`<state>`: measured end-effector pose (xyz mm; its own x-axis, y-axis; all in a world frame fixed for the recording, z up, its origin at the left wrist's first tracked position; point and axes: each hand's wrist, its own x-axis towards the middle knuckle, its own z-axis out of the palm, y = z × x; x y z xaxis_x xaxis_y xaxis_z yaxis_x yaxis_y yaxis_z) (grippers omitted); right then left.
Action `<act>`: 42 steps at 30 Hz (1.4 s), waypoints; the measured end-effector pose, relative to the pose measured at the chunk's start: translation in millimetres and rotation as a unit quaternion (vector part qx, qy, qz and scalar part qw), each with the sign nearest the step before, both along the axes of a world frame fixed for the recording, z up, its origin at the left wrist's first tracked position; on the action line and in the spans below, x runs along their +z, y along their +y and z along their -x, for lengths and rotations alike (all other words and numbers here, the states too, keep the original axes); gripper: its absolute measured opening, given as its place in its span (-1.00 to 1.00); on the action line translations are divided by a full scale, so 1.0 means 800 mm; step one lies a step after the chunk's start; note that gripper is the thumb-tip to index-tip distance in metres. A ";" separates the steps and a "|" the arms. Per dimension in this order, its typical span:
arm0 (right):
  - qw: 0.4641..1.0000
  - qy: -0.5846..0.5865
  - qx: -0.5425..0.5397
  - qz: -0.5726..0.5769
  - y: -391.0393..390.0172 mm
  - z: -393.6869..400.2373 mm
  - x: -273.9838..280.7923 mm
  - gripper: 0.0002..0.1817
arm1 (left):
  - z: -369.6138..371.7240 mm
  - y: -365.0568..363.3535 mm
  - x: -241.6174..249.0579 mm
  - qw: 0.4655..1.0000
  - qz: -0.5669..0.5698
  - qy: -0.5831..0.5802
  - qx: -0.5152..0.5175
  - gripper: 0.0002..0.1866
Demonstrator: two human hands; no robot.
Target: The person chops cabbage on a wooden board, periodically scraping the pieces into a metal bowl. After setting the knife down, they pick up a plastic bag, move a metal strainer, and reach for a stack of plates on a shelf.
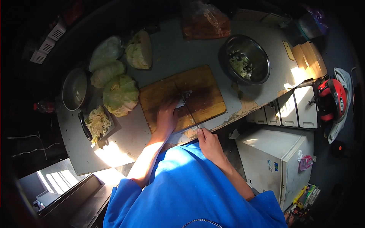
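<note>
My right hand (pixel 208 142) is wrapped round the handle of a knife (pixel 189 111), whose long dark blade lies across the wooden cutting board (pixel 154 93). On the board, just left of the blade, my left hand (pixel 167 116) has its fingers bent over a small whitish vegetable piece (pixel 181 103), its kind unclear. Small white chopped bits (pixel 187 93) sit beside the upper part of the blade. Past the board, at the right, a steel bowl (pixel 264 57) holds chopped pale green and white pieces (pixel 240 65).
Cabbage heads (pixel 121 95) and a cut cabbage half (pixel 139 51) stand left of the board. A pan (pixel 75 89) and a pile of cabbage leaves (pixel 98 123) are farther left. An orange-filled plastic bag (pixel 205 24) lies at the back. A white cabinet (pixel 262 152) stands right of me.
</note>
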<state>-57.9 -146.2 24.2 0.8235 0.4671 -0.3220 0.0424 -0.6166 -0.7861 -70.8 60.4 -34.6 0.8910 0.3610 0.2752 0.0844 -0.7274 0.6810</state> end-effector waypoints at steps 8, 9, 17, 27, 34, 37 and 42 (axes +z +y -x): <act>0.994 -0.102 0.033 -0.001 0.006 -0.016 -0.028 -0.57 | 0.005 0.011 0.003 0.999 0.013 -0.004 -0.041 -0.49; 0.994 -0.104 0.035 -0.002 0.001 -0.022 -0.029 -0.57 | 0.009 0.008 0.004 0.999 0.016 -0.006 -0.038 -0.49; 0.999 0.036 -0.001 -0.039 -0.016 -0.019 -0.007 -0.49 | 0.015 -0.009 0.027 0.999 -0.036 0.004 0.004 -0.43; 0.999 0.046 -0.003 0.001 -0.015 -0.014 0.012 -0.51 | 0.000 0.013 0.035 0.996 -0.029 0.080 0.014 -0.45; 0.998 0.060 0.001 0.009 -0.017 -0.011 0.017 -0.51 | 0.008 0.004 0.035 0.998 -0.015 0.039 0.042 -0.60; 0.998 0.059 0.014 0.002 -0.013 -0.006 0.011 -0.52 | 0.012 0.002 0.006 0.995 -0.075 0.020 0.060 -0.68; 0.998 0.057 0.007 0.002 -0.011 -0.010 0.010 -0.56 | 0.005 0.003 0.003 0.998 -0.041 0.006 0.043 -0.65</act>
<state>-50.2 -154.6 31.8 0.7748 0.4765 -0.4156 -0.0394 -0.6196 -0.7839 -74.5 62.5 -32.5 0.8612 0.4129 0.2965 0.1564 -0.7702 0.6184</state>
